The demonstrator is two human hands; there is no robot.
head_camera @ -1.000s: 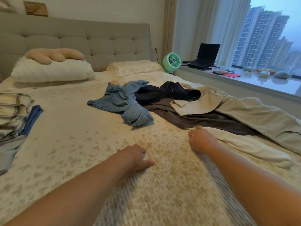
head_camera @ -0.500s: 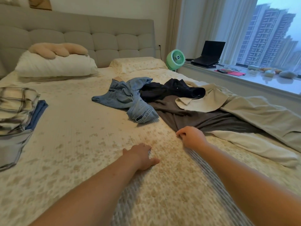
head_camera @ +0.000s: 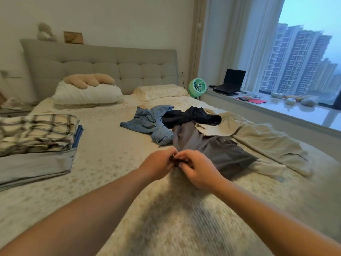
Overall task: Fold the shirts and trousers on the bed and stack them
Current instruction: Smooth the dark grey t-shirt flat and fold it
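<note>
A heap of unfolded clothes lies mid-bed: blue jeans [head_camera: 147, 122], a black garment [head_camera: 190, 116], a dark grey garment [head_camera: 217, 150], beige trousers [head_camera: 262, 139] and a white piece [head_camera: 267, 167]. My left hand [head_camera: 156, 164] and my right hand [head_camera: 198, 169] meet at the near edge of the dark grey garment, and both pinch its hem between curled fingers. At the left sits a folded stack [head_camera: 35, 145]: a plaid shirt on top, a blue item beneath, a grey piece at the bottom.
The bed [head_camera: 103, 148] has a patterned cream cover, two pillows [head_camera: 86, 93] and a grey headboard. A green fan [head_camera: 197, 87], a laptop [head_camera: 231, 81] and small items stand on the window ledge at the right. A nightstand is at far left.
My left hand lifted off the bed cover and moved right to join my right hand at the dark grey garment's edge. Both now pinch it. The view tilted up.
</note>
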